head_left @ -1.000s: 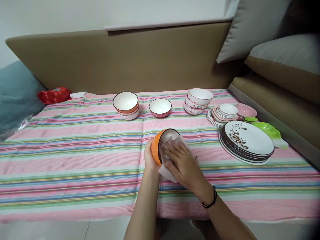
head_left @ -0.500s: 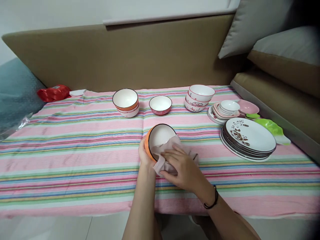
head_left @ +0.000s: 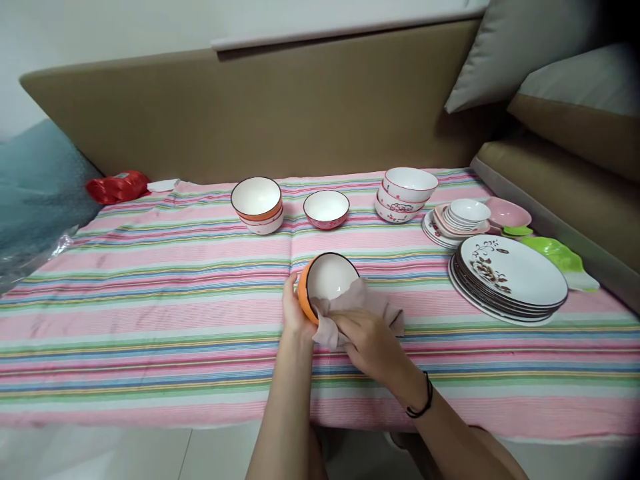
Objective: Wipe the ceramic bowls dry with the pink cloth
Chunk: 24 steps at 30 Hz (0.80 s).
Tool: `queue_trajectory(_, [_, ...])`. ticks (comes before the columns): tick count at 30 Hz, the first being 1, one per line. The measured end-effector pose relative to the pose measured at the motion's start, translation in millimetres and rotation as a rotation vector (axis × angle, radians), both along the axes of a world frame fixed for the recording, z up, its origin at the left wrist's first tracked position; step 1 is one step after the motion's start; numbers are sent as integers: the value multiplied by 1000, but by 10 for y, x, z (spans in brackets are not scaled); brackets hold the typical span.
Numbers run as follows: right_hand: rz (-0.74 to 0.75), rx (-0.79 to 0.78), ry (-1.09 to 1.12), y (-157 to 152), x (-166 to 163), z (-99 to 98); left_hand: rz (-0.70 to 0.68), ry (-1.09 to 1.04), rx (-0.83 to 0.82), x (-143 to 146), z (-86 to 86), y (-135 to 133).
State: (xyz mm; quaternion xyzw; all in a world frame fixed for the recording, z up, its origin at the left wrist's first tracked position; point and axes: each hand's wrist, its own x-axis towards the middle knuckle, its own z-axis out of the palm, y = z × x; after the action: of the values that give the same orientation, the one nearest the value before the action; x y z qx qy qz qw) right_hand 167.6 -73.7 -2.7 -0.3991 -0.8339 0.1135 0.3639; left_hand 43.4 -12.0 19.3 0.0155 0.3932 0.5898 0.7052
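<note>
An orange bowl (head_left: pixel 332 275) with a white inside and a dark rim is tilted above the striped cloth. My left hand (head_left: pixel 295 308) grips it from the left side and below, with part of the fingers hidden behind it. In my right hand (head_left: pixel 364 337) is a greyish-pink rag (head_left: pixel 370 300), pressed against the bowl's lower right rim and inside. The rag covers part of the bowl, and some right fingertips are out of sight in its folds.
Behind the bowl stand a bowl stack (head_left: pixel 257 203), a single red-sided bowl (head_left: pixel 327 209) and another stack (head_left: pixel 407 193). Rightward are small dishes (head_left: pixel 467 213), large plates (head_left: pixel 513 273) and a green leaf-shaped dish (head_left: pixel 557 257). A red package (head_left: pixel 117 188) lies far left on the striped cloth (head_left: pixel 150 300).
My right hand has shifted with the rag along the bowl's inside, its fingers now more bent and tucked in. The whole view has drifted slightly, moving the scene to the right.
</note>
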Motion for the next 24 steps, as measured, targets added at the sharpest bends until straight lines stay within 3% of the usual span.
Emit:
queue_trajectory(3, [-134, -17, 160, -8, 15, 96, -104, 57, 49, 18, 36, -38])
queue_trajectory(8, [-352, -373, 782, 74, 153, 77, -308, 273, 321, 87, -33, -76])
queue_trajectory(10, [-356, -470, 1072, 119, 189, 18, -352, 301, 353, 120, -61, -94])
queue_trajectory(12, [-304, -547, 1227, 145, 195, -23, -392, 285, 350, 157, -90, -110])
queue_trajectory(14, [-234, -633, 1145, 140, 178, -23, -393, 244, 350, 190, -130, -114])
queue_trajectory(17, [-167, -654, 726, 105, 149, 32, -328, 153, 286, 194, -185, -85])
queue_trajectory(21, [-3, -374, 220, 129, 169, 52, -287, 21, 169, 92, -146, -15])
queue_trajectory(24, [-7, -148, -37, 195, 208, -22, -236, 10, 188, -4, -65, 11])
